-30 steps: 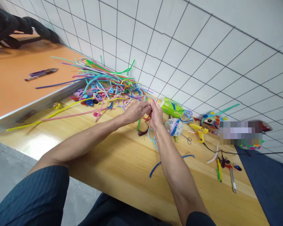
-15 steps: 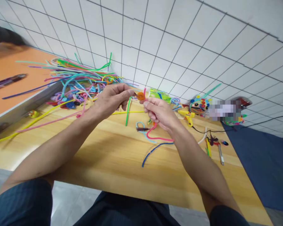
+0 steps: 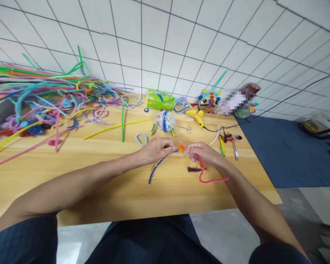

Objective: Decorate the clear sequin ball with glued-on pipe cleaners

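Over the wooden table, my left hand (image 3: pixel 161 149) is closed in a pinch at the left side of a small orange piece (image 3: pixel 180 147). What sits between those fingertips is too small to make out. My right hand (image 3: pixel 201 152) is closed at the other side, with a pink pipe cleaner (image 3: pixel 213 181) trailing below its fingers. A dark tassel (image 3: pixel 194 169) shows under the right hand. Below the left hand curves a blue pipe cleaner (image 3: pixel 155 168). Beyond the hands stands a clear round body with blue bands (image 3: pixel 165 121) and green-yellow legs.
Scissors (image 3: pixel 185 129), a yellow glue gun (image 3: pixel 195 118) with a black cord, and a green packet (image 3: pixel 160 101) lie farther back. Many coloured pipe cleaners (image 3: pixel 44 82) heap at the left. A white-bodied cutter (image 3: pixel 235 149) lies right, near a dark blue mat (image 3: pixel 277 150).
The view has swung right and down. Both hands have come lower and nearer, still at the orange piece. The clear round body, previously hidden by the hands, now shows.
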`<state>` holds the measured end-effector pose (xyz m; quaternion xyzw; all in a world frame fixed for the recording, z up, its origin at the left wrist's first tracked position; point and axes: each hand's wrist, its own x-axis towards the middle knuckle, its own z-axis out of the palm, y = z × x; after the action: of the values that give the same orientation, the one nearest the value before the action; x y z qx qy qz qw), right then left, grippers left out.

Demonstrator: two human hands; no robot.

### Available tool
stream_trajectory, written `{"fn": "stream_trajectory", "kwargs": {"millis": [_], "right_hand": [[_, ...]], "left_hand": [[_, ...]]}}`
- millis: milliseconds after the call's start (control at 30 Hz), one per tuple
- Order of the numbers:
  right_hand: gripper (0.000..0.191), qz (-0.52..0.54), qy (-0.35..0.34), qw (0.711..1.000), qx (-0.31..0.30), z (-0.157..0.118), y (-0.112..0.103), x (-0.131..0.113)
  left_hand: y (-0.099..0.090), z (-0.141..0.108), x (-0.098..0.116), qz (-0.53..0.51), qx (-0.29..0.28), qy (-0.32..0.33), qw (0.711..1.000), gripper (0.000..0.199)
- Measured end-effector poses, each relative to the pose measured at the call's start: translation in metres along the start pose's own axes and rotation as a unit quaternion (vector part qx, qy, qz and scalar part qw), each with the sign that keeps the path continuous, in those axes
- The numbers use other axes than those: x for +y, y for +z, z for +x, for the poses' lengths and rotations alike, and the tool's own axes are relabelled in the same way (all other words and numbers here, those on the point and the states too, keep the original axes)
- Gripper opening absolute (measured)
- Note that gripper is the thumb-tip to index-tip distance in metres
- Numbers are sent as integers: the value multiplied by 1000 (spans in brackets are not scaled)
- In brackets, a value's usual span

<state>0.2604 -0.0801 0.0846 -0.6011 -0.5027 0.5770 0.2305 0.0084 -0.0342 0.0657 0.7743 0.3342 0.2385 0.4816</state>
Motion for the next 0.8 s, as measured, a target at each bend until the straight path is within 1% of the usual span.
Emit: {"fn": "stream_trajectory", "kwargs": {"millis": [33,100,200,300,400,500,567,600,667,733,800], "right_hand": [[19,-3,6,1000,9,2,-1,11],[21,-26,-6,999,33,4,-3,28],[23,-109,-75,987,88,5,-5,43],[22,-179,-142,961,154,0,-16,52],[24,-209,-149,932,254,-6,-41,59],[26,-230,-127,891,370,-7,-77,69],[26,-244,-115,865,423,-2,-99,72],[26,-253,-112,856,437,3,-107,73],[29,-275,-119,845,442,18,-118,70],[35,-299,-138,841,429,40,-123,62],[45,-315,-149,841,414,69,-124,51]], "left_hand": [[7,3,-7,18,1,-8,1000,20],[16,8,-19,58,6,-14,998,20],[19,9,-31,120,18,-2,993,23],[17,6,-40,165,38,19,985,22],[16,2,-48,199,49,35,978,24],[17,-2,-56,212,38,47,975,28],[19,-5,-60,212,37,61,975,29],[20,-6,-62,212,40,67,974,29],[22,-6,-65,215,48,79,972,29],[23,-7,-68,216,51,87,971,27],[23,-7,-70,214,53,99,970,26]]}}
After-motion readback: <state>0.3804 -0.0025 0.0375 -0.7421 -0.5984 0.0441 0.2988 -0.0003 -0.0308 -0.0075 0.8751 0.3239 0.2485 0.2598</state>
